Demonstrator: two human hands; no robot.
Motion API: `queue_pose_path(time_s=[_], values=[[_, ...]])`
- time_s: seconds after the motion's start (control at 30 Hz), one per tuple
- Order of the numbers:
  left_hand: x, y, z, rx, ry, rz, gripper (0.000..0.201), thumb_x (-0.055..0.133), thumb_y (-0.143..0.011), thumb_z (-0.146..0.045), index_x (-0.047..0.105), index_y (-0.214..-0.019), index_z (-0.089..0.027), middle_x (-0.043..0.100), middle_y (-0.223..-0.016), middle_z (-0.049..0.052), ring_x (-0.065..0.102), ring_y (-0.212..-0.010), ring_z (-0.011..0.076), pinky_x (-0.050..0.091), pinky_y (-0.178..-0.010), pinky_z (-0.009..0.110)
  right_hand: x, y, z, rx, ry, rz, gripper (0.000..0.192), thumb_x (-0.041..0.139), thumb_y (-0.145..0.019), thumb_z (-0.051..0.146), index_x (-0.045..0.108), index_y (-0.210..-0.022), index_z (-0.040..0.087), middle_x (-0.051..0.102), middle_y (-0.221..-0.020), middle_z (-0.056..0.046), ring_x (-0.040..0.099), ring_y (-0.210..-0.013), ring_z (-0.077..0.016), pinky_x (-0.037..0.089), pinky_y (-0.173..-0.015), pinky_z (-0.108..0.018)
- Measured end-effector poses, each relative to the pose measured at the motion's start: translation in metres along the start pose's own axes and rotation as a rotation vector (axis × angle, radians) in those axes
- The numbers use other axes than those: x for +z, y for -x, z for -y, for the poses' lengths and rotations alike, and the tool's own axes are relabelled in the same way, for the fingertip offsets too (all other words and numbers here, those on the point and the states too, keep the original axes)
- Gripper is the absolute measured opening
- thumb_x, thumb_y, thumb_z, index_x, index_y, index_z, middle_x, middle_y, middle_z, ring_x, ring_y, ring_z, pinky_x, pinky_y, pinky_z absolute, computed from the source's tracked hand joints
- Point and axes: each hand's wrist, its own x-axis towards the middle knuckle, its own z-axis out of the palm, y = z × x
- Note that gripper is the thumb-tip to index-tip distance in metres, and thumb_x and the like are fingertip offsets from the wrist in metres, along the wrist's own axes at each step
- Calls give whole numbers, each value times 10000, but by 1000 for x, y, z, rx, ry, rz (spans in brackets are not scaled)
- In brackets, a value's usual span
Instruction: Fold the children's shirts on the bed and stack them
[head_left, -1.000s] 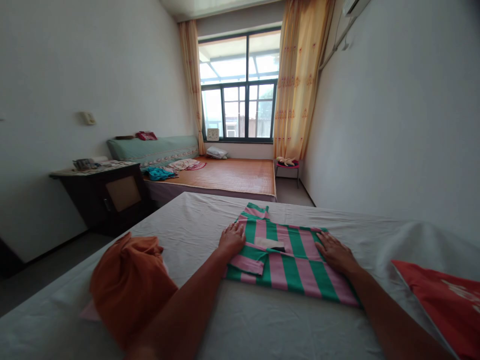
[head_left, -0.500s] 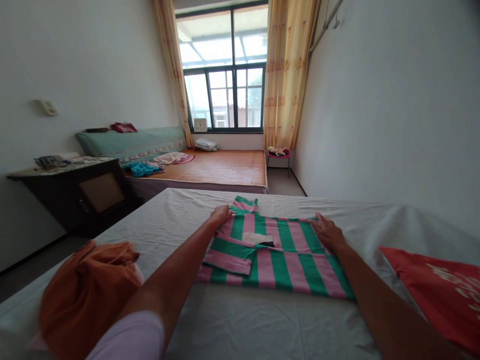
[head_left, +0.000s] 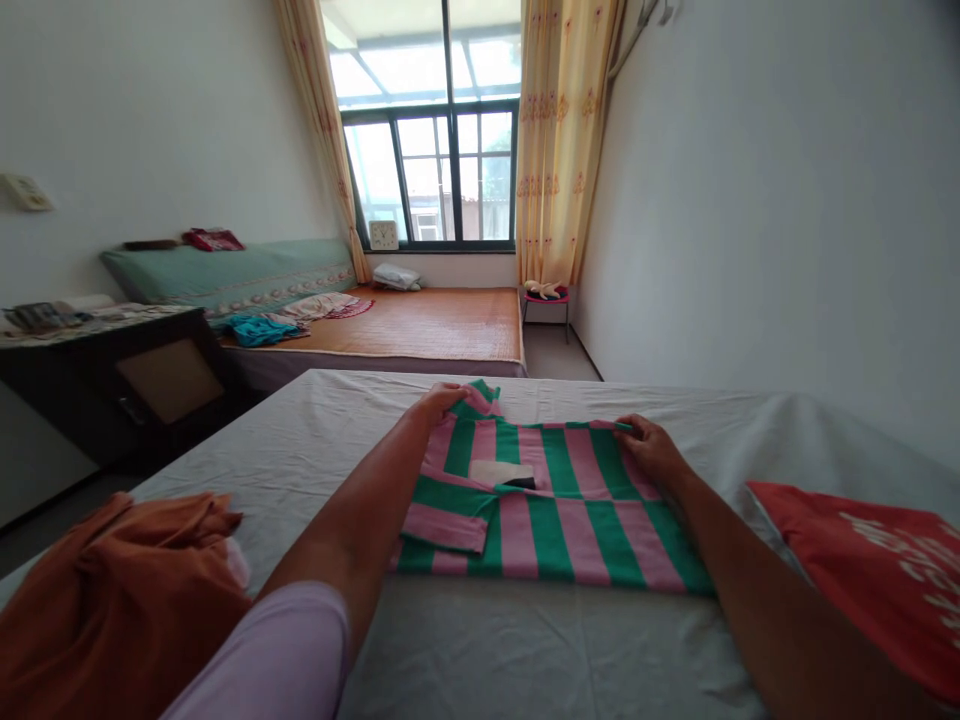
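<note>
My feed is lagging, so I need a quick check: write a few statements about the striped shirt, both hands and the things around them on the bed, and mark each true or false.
1. Both hands, the left hand and the right hand, are at the far edge of the striped shirt. True.
2. The shirt is striped blue and white. False: it is pink and green.
3. An orange cloth lies left of the shirt, apart from it. True.
4. The red pillow lies on top of the shirt. False: it lies to the right, clear of it.
5. The shirt lies on the white sheet. True.
</note>
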Motion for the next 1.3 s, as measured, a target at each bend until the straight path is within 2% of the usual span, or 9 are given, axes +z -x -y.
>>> queue_pose_path(time_s=[0.1, 0.23, 0.43, 0.53, 0.63, 0.8, 0.97, 1.07, 1.3], values=[[-11, 25, -14, 67, 46, 37, 313, 688, -672, -359, 614, -871, -129, 619, -672, -4, 567, -593, 105, 439, -549, 203, -11, 9, 21, 16, -175, 48, 297, 609, -693, 450, 555, -839, 197, 638, -745, -4, 589, -697, -166, 483, -664, -284], [-33, 78, -28, 221, 80, 200, 307, 734, -601, -293, 595, -821, -129, 587, -669, -27, 533, -579, 75, 398, -531, 165, -38, 26, 52, 14, -231, 302, 367, 677, -656, 495, 573, -806, 176, 675, -821, -46, 612, -797, -203, 488, -744, -323], [-35, 160, -13, 217, -29, 447, 308, 668, -637, -215, 632, -928, -120, 651, -779, 23, 581, -676, 128, 449, -614, 219, -62, 59, 60, 50, -83, 561, 298, 677, -640, 404, 641, -800, 155, 672, -765, -31, 603, -746, -187, 473, -726, -312], [-29, 182, -1, 276, -225, 555, 340, 604, -623, -138, 689, -952, -151, 679, -894, 35, 596, -828, 170, 461, -746, 255, -55, 72, 53, -29, 97, 485, 183, 603, -635, 299, 661, -743, 164, 678, -780, -24, 601, -775, -194, 461, -737, -301], [-28, 192, 2, 369, -398, 524, 273, 589, -655, -159, 728, -889, -173, 666, -814, 12, 575, -798, 162, 448, -763, 248, -47, 80, 51, -65, 269, 275, 162, 548, -631, 229, 664, -733, 176, 683, -763, -25, 604, -765, -196, 451, -722, -288], [-36, 201, -6, 320, -180, 477, 287, 585, -770, -379, 673, -863, -122, 620, -768, 12, 538, -724, 142, 443, -687, 234, -40, 98, 55, -13, 407, -36, 193, 517, -684, 183, 671, -795, 221, 706, -825, -21, 615, -813, -197, 446, -746, -268], [-47, 205, -3, 215, -238, 716, 264, 711, -665, -370, 663, -757, -127, 560, -672, -14, 472, -634, 106, 391, -596, 195, -32, 115, 46, -56, 565, 6, 317, 446, -642, 51, 682, -752, 231, 696, -855, -13, 594, -883, -190, 421, -810, -258], [-55, 201, 3, 176, -184, 717, 285, 715, -668, -386, 639, -772, -131, 533, -661, -20, 466, -615, 102, 380, -584, 203, -29, 115, 38, -51, 616, -44, 360, 402, -664, 32, 683, -768, 232, 673, -815, -23, 585, -853, -182, 410, -816, -258], [-52, 190, 4, 394, -324, 837, 247, 762, -592, -297, 621, -725, -144, 605, -845, 27, 534, -829, 168, 423, -762, 262, -13, 108, 33, -183, 566, 68, 288, 439, -672, 42, 660, -757, 206, 676, -857, -27, 557, -900, -180, 385, -882, -264]])
